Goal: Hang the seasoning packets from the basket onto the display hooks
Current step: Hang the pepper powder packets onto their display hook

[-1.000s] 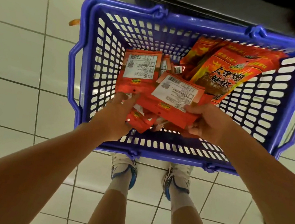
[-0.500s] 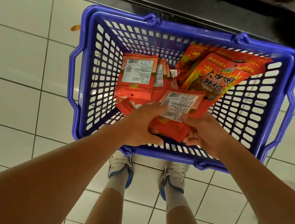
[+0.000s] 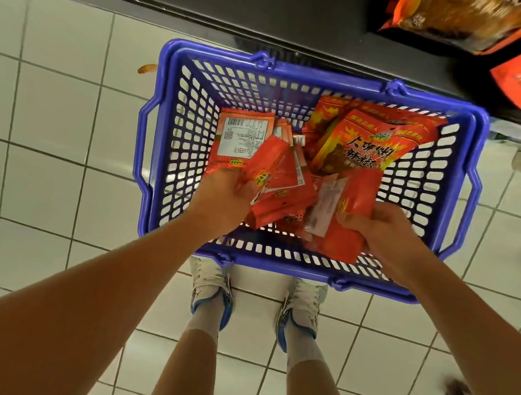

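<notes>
Gathering small red packets, the left hand is gripping a fanned bunch while the right hand is pinching another packet. Squaring their tops first should be helping; at twelve o'clock, bigger pouches are lying in the blue basket.
</notes>
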A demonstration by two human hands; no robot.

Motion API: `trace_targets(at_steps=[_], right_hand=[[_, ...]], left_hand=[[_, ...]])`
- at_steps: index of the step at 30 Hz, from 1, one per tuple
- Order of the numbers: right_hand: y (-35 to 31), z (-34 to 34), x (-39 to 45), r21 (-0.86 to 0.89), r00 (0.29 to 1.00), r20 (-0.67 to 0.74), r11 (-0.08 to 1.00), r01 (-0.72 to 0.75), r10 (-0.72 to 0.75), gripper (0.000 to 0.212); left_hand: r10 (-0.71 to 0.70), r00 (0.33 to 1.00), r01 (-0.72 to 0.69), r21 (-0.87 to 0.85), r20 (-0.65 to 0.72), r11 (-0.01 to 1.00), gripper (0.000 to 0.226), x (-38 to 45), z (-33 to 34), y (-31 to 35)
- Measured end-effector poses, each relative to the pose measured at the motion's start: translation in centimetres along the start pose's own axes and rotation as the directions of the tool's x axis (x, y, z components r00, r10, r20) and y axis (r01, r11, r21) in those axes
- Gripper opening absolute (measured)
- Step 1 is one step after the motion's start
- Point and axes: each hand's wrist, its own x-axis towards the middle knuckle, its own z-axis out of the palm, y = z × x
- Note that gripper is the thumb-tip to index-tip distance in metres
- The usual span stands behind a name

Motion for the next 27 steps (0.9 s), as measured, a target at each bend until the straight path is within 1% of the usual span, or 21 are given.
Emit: trace_targets(at_steps=[3, 4, 6, 7, 8, 9, 11, 12, 14, 16, 17, 19, 22, 23, 26, 27], right_hand=[[-2.1, -1.1, -2.1, -0.246, 0.988, -0.088, 0.964, 0.100, -0.125, 0.033], [-3.0, -1.6, -2.8, -0.294, 0.980, -0.112, 0.948, 0.126, -0.165, 0.034], [-5.4, -2.5, -4.6, -0.309, 0.966, -0.133, 0.935, 0.172, -0.222, 0.039], [-6.7, -2.7, -5.6, -0.287, 0.962, -0.129, 0.937, 0.197, -0.241, 0.043], [-8.1, -3.0, -6.7, -0.256, 0.958, -0.128, 0.942, 0.219, -0.257, 0.047], [-9.5, -3.1, -7.6, -0.218, 0.954, -0.134, 0.947, 0.234, -0.267, 0.049], [-12.4, -3.1, -9.6, -0.134, 0.947, -0.159, 0.956, 0.259, -0.279, 0.043], [-13.8, -2.9, -10.4, -0.089, 0.945, -0.173, 0.960, 0.266, -0.278, 0.037], [-16.5, -1.9, -12.6, 0.021, 0.946, -0.194, 0.963, 0.270, -0.261, 0.030], [-19.1, -0.4, -15.1, 0.148, 0.955, -0.186, 0.954, 0.262, -0.233, 0.027], [-20.4, 0.4, -16.4, 0.217, 0.963, -0.162, 0.945, 0.246, -0.214, 0.026], [-22.6, 1.8, -19.0, 0.346, 0.977, -0.088, 0.914, 0.212, -0.193, 0.028], [-26.3, 3.5, -23.3, 0.478, 0.981, 0.003, 0.862, 0.168, -0.192, 0.021], [-27.6, 3.8, -24.8, 0.511, 0.981, 0.012, 0.844, 0.162, -0.195, 0.019], [-31.6, 4.5, -30.0, 0.592, 0.975, 0.044, 0.791, 0.151, -0.219, 0.027], [-32.9, 4.5, -31.9, 0.614, 0.970, 0.049, 0.774, 0.158, -0.237, 0.032]], left_hand=[[-0.011, 0.999, 0.011, 0.014, 0.030, 1.000, 0.023, -1.5, -2.1, 1.6], [-0.003, 1.000, 0.003, 0.023, 0.022, 1.000, 0.023, -2.1, -2.8, 2.2], [0.030, 0.999, -0.030, 0.006, -0.019, 1.000, 0.026, -3.0, -4.2, 3.3], [0.041, 0.998, -0.043, -0.035, -0.052, 0.998, 0.033, -3.6, -4.9, 3.9], [0.051, 0.995, -0.058, -0.083, -0.083, 0.995, 0.036, -4.2, -5.8, 4.8], [0.064, 0.993, -0.078, -0.139, -0.101, 0.987, 0.034, -4.8, -6.7, 5.6], [0.088, 0.990, -0.118, -0.303, -0.112, 0.946, 0.023, -6.1, -8.5, 7.5], [0.103, 0.987, -0.142, -0.360, -0.127, 0.922, 0.024, -6.9, -9.4, 8.5], [0.145, 0.973, -0.207, -0.391, -0.181, 0.897, 0.023, -8.5, -11.1, 10.5], [0.150, 0.965, -0.236, -0.461, -0.217, 0.855, 0.013, -10.4, -12.4, 12.6], [0.140, 0.964, -0.242, -0.520, -0.228, 0.819, 0.008, -11.4, -13.0, 13.9], [0.130, 0.962, -0.252, -0.597, -0.241, 0.762, 0.008, -13.6, -14.2, 16.3], [0.183, 0.964, -0.266, -0.698, -0.193, 0.665, 0.007, -17.3, -16.9, 19.7], [0.226, 0.960, -0.272, -0.723, -0.163, 0.636, 0.010, -18.6, -17.9, 20.7], [0.369, 0.923, -0.335, -0.693, -0.107, 0.639, 0.050, -22.9, -21.7, 23.5], [0.412, 0.906, -0.361, -0.682, -0.096, 0.636, 0.060, -24.3, -23.0, 24.5]])
